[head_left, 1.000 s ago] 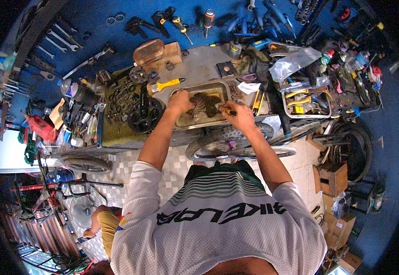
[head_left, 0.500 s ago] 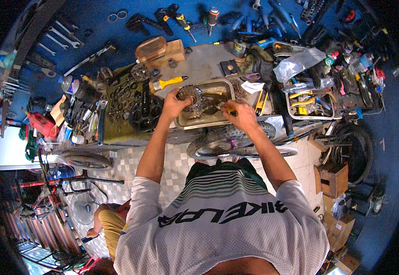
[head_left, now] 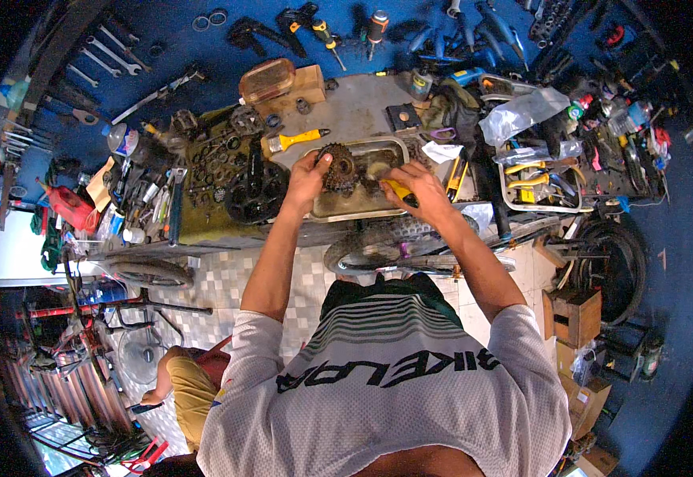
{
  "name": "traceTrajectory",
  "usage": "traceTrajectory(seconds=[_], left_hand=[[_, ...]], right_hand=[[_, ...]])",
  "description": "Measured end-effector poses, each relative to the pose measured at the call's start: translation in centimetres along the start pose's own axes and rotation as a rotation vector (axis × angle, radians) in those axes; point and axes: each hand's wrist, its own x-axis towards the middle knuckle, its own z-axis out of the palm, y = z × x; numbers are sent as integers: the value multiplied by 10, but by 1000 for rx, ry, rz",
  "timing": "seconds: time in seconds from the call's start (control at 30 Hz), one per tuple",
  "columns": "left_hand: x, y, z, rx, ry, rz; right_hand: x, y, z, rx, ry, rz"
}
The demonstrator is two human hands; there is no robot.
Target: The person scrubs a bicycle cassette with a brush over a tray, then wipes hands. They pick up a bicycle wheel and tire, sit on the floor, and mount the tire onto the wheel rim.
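My left hand [head_left: 306, 183] grips a dark bicycle cassette [head_left: 340, 168] by its left edge, thumb on top, its sprocket face turned up. Under it lies a shallow metal tray [head_left: 362, 213] with dirty brown liquid in it. Above the tray's right side, my right hand [head_left: 422, 192] is closed round a paint brush with a yellow handle [head_left: 398, 189]. Its pale bristles point left and stand just right of the cassette; whether they touch it I cannot tell. A second yellow-handled brush [head_left: 297, 139] rests behind the tray.
A dark crankset [head_left: 255, 195] and small parts lie on a green cloth to the left. At the right are a yellow utility knife [head_left: 457, 176] and a tray of pliers [head_left: 541, 195]. A bicycle wheel [head_left: 410, 253] stands before the bench. Another person [head_left: 191, 389] is at lower left.
The cassette has turned in my left hand, showing more of its sprocket face. My right hand has shifted slightly and tilted, so more of the brush's yellow handle shows.
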Motion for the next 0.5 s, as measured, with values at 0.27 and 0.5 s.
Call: traceTrajectory(seconds=[0.27,0.5], left_hand=[[-10,9,24,157,88,387],[-22,28,33,280,177,500]], right_hand=[[40,-6,6,55,195,-89],[26,-8,6,199,128,53]])
